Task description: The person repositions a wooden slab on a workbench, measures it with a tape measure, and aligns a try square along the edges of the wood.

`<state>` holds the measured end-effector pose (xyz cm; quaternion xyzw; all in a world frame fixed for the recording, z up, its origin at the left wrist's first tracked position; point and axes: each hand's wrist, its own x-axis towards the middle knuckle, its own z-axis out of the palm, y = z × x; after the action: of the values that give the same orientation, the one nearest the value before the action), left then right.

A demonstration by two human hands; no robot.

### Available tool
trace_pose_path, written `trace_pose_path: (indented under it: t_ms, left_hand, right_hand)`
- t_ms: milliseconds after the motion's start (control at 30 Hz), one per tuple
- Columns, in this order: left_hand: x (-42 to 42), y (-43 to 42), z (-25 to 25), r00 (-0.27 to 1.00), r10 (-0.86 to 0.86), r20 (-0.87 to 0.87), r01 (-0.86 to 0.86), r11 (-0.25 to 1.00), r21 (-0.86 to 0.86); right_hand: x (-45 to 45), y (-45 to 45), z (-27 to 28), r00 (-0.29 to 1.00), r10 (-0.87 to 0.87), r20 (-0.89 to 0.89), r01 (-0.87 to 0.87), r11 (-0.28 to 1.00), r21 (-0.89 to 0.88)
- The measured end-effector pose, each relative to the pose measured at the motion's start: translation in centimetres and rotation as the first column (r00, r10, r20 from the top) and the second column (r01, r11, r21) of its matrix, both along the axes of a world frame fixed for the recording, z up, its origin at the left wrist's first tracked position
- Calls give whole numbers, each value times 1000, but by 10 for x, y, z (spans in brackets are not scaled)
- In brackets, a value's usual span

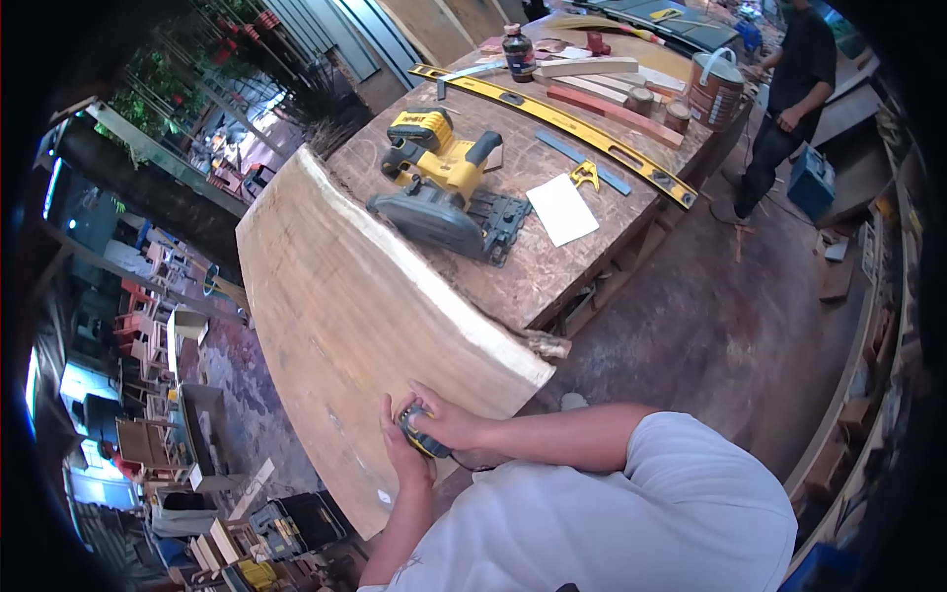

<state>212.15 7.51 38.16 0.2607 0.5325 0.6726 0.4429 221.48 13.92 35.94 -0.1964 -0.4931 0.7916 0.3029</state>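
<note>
Both my hands are at the near end of a wide wooden slab (pixel 365 326) with a pale live edge. Between them is a small yellow-and-black tool (pixel 422 434), partly covered by fingers, so its exact kind is unclear. My right hand (pixel 446 422) is closed over its top and right side. Against its left side rests my left hand (pixel 404 456), fingers curved around it. A small white patch (pixel 384 496) shows on the slab near my left wrist.
On the workbench (pixel 552 276) beside the slab stand a yellow circular saw (pixel 444 187), a white sheet (pixel 562 209), a long yellow spirit level (pixel 552 118), a dark bottle (pixel 519 54) and a paint can (pixel 715 91). A person (pixel 794 89) stands beyond, near a blue toolbox (pixel 811 183).
</note>
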Motion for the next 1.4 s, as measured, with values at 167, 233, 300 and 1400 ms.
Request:
trace_pose_path:
  t_ms: [167, 233, 300, 1400]
  left_hand:
    - [9, 5, 8, 997, -73, -38, 69, 993, -99]
    - [11, 7, 15, 993, -106, 51, 114, 977, -179]
    - [10, 3, 11, 990, -117, 75, 127, 978, -163]
    - [-103, -130, -12, 945, -281, -169, 237, 941, -241]
  right_hand:
    - [30, 20, 32, 989, 75, 125, -79, 996, 31]
    - [24, 19, 16, 992, 38, 121, -48, 995, 84]
    - [18, 20, 9, 993, -10, 116, -7, 990, 142]
    - [14, -22, 51, 729, 352, 587, -444, 896, 13]
